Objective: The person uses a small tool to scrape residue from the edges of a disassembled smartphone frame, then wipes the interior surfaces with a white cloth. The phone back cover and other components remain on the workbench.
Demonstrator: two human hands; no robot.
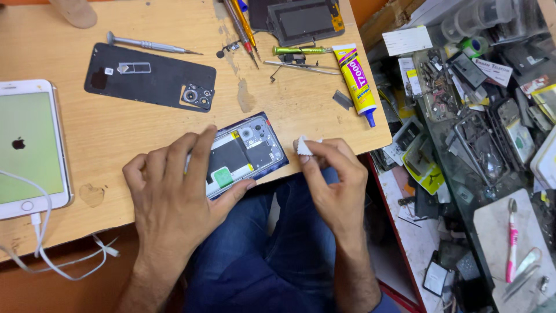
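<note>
Both hands are working at the near edge of the table [116, 133]. Left hand [174, 191] is pressing down on the opened phone [246, 152], fingers spread over its left part, so the phone is not sliding while its inside is facing up. Right hand [333, 179] is pinching a small white wad [302, 146] just right of the phone (perhaps a cloth; I cannot tell). Beyond the phone, the removed black back cover [147, 75] and a glue tube [359, 81] are lying within reach.
</note>
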